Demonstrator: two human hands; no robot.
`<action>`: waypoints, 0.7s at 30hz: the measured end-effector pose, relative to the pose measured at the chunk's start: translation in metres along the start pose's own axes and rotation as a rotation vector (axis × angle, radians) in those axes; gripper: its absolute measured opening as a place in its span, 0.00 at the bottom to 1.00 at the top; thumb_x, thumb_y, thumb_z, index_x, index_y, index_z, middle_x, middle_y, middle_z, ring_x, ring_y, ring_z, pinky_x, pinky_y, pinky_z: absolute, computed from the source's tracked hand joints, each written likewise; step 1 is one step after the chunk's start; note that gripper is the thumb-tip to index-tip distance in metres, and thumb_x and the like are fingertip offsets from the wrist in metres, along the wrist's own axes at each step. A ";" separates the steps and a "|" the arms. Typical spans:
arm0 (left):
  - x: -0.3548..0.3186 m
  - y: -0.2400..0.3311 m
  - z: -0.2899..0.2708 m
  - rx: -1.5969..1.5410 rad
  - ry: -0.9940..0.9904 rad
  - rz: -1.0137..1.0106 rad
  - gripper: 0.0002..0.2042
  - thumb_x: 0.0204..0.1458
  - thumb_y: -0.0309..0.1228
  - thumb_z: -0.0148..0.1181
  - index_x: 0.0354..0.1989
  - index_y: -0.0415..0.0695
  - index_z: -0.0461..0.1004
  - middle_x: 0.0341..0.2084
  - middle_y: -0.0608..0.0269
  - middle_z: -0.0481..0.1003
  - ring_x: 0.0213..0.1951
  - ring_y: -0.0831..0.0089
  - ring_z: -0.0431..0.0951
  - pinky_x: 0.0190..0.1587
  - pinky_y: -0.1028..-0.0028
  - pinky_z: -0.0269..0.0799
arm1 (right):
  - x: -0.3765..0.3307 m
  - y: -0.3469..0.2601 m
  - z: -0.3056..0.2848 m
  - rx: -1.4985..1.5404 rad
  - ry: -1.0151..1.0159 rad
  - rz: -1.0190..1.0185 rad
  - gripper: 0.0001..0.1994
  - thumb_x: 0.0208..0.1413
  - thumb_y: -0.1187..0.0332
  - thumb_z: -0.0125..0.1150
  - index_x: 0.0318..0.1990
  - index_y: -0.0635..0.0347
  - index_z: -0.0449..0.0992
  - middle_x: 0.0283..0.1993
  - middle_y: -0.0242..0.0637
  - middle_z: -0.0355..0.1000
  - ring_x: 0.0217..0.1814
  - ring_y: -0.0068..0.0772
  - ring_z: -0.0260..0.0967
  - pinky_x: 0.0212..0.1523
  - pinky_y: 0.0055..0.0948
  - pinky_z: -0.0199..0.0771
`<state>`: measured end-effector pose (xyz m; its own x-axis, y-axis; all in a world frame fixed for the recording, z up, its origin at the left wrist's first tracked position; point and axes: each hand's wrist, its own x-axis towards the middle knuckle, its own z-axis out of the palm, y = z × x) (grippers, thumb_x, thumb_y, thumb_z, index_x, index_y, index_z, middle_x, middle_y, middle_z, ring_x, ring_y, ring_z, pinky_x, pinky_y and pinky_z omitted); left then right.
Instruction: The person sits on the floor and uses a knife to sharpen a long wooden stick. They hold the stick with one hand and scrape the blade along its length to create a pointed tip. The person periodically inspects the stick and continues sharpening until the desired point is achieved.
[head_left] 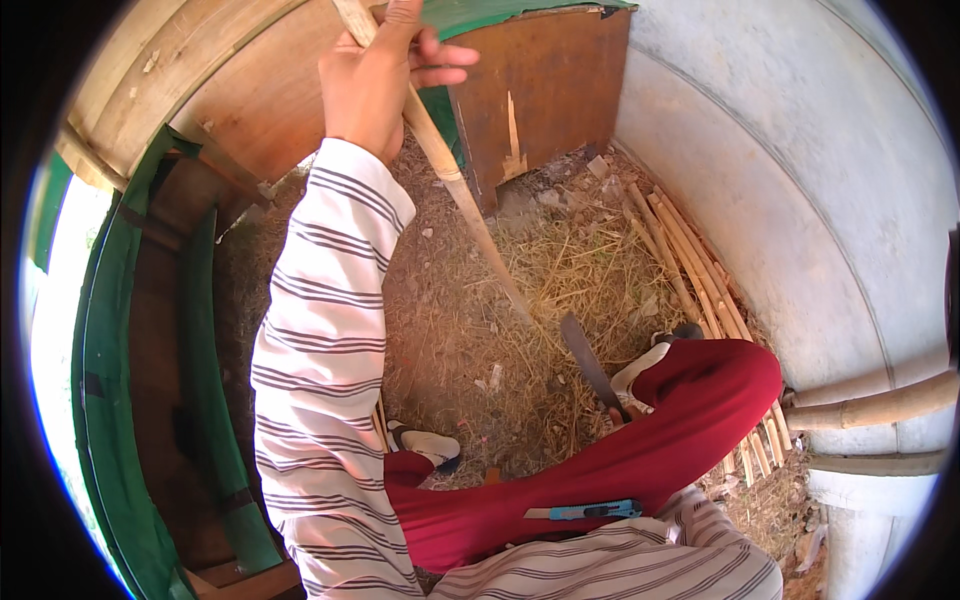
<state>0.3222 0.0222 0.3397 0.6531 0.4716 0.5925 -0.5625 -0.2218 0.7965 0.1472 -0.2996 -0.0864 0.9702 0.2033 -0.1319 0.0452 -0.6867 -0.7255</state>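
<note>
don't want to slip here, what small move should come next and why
Perhaps steady the long, pale bamboo strip before moving the dark, flat metal blade: the left hand holds the strip high up, and its lower end shows near the blade's tip.

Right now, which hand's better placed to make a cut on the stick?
Probably the right hand: it's at the handle end of the long blade, whose tip is near the lower end of the stick, though the leg mostly hides its grip. The left hand is raised, holding the stick.
</note>
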 end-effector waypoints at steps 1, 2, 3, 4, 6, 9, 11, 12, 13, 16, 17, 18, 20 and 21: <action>-0.003 0.006 0.002 0.016 -0.050 -0.005 0.20 0.62 0.48 0.53 0.26 0.43 0.67 0.14 0.69 0.61 0.14 0.78 0.59 0.18 0.77 0.53 | 0.018 -0.006 0.001 0.002 0.015 -0.037 0.13 0.65 0.59 0.52 0.34 0.58 0.73 0.21 0.37 0.65 0.20 0.32 0.60 0.23 0.33 0.61; -0.006 0.013 0.002 0.037 -0.096 -0.009 0.19 0.64 0.46 0.51 0.27 0.43 0.67 0.14 0.69 0.63 0.14 0.77 0.61 0.18 0.77 0.58 | 0.035 -0.012 0.002 0.002 0.027 -0.077 0.13 0.65 0.59 0.52 0.34 0.58 0.73 0.21 0.37 0.65 0.19 0.32 0.60 0.22 0.34 0.61; -0.005 0.011 -0.003 0.032 -0.108 -0.026 0.19 0.64 0.46 0.50 0.27 0.44 0.67 0.13 0.69 0.63 0.13 0.77 0.61 0.17 0.77 0.59 | 0.052 -0.018 0.005 0.006 0.028 -0.118 0.13 0.65 0.59 0.52 0.34 0.58 0.73 0.21 0.37 0.65 0.19 0.33 0.60 0.22 0.34 0.61; -0.004 0.009 -0.007 0.026 -0.119 -0.044 0.19 0.65 0.45 0.50 0.27 0.44 0.66 0.12 0.69 0.63 0.12 0.77 0.61 0.16 0.77 0.60 | 0.067 -0.023 0.009 0.019 0.030 -0.161 0.13 0.66 0.59 0.52 0.34 0.58 0.73 0.21 0.37 0.65 0.19 0.33 0.59 0.22 0.34 0.60; 0.000 0.006 -0.015 -0.056 -0.089 -0.082 0.19 0.64 0.47 0.50 0.25 0.47 0.65 0.10 0.70 0.62 0.09 0.79 0.58 0.13 0.78 0.55 | 0.091 -0.029 0.018 0.069 0.031 -0.254 0.14 0.66 0.58 0.52 0.34 0.59 0.72 0.20 0.38 0.64 0.19 0.34 0.59 0.22 0.36 0.59; -0.007 0.022 -0.003 -0.248 -0.052 -0.122 0.21 0.64 0.49 0.49 0.23 0.48 0.62 0.09 0.71 0.59 0.09 0.82 0.55 0.12 0.79 0.48 | 0.121 -0.034 0.029 0.113 0.010 -0.311 0.16 0.66 0.56 0.50 0.34 0.61 0.71 0.21 0.42 0.63 0.20 0.38 0.61 0.23 0.40 0.59; -0.009 0.018 0.001 -0.253 -0.047 -0.105 0.22 0.64 0.50 0.49 0.21 0.48 0.60 0.10 0.72 0.56 0.10 0.81 0.53 0.13 0.78 0.45 | 0.131 -0.038 0.037 0.093 -0.057 -0.248 0.17 0.66 0.54 0.49 0.34 0.60 0.71 0.24 0.46 0.65 0.23 0.45 0.64 0.25 0.42 0.62; -0.012 0.014 -0.002 -0.220 -0.037 -0.094 0.23 0.63 0.51 0.50 0.22 0.47 0.61 0.12 0.72 0.54 0.13 0.81 0.52 0.16 0.77 0.45 | 0.132 -0.041 0.044 0.059 -0.049 -0.278 0.18 0.66 0.54 0.48 0.33 0.60 0.70 0.23 0.45 0.65 0.23 0.46 0.64 0.25 0.43 0.63; -0.014 0.005 -0.002 -0.203 -0.031 -0.090 0.24 0.63 0.51 0.50 0.22 0.46 0.61 0.13 0.72 0.53 0.15 0.80 0.51 0.18 0.77 0.46 | 0.131 -0.051 0.043 0.069 -0.059 -0.270 0.18 0.66 0.54 0.48 0.32 0.60 0.69 0.22 0.45 0.65 0.22 0.46 0.64 0.25 0.43 0.63; -0.018 0.005 0.005 -0.083 0.056 -0.017 0.24 0.64 0.52 0.47 0.21 0.47 0.56 0.13 0.73 0.48 0.15 0.81 0.46 0.18 0.77 0.43 | 0.132 -0.056 0.055 0.049 -0.003 -0.359 0.18 0.66 0.55 0.51 0.30 0.60 0.66 0.19 0.43 0.60 0.18 0.42 0.57 0.21 0.42 0.58; -0.019 0.005 0.004 -0.104 0.046 -0.020 0.24 0.64 0.52 0.47 0.21 0.47 0.57 0.13 0.73 0.49 0.15 0.81 0.46 0.18 0.76 0.42 | 0.131 -0.051 0.058 0.050 -0.006 -0.352 0.18 0.66 0.55 0.51 0.30 0.60 0.66 0.18 0.43 0.59 0.17 0.41 0.57 0.21 0.42 0.57; -0.018 0.004 0.000 -0.127 0.040 -0.022 0.24 0.64 0.51 0.47 0.21 0.47 0.57 0.13 0.73 0.49 0.15 0.81 0.46 0.18 0.76 0.42 | 0.132 -0.053 0.059 0.045 -0.010 -0.348 0.18 0.66 0.55 0.51 0.30 0.60 0.67 0.18 0.43 0.59 0.17 0.41 0.56 0.21 0.42 0.57; -0.018 0.001 -0.003 -0.142 0.060 -0.014 0.24 0.64 0.51 0.47 0.22 0.47 0.58 0.13 0.73 0.49 0.15 0.81 0.46 0.18 0.76 0.42 | 0.133 -0.051 0.063 0.020 -0.025 -0.301 0.18 0.66 0.55 0.51 0.30 0.60 0.66 0.17 0.41 0.58 0.17 0.40 0.55 0.20 0.41 0.56; -0.018 0.002 -0.006 -0.123 0.091 -0.003 0.24 0.64 0.51 0.47 0.22 0.47 0.58 0.13 0.73 0.49 0.15 0.81 0.46 0.18 0.76 0.41 | 0.132 -0.054 0.063 0.020 -0.039 -0.316 0.18 0.66 0.55 0.51 0.30 0.61 0.66 0.17 0.41 0.59 0.17 0.40 0.55 0.20 0.41 0.57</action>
<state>0.3062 0.0184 0.3298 0.6097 0.5484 0.5723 -0.6220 -0.1165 0.7743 0.2579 -0.1913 -0.1073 0.8991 0.4311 0.0767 0.3379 -0.5716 -0.7477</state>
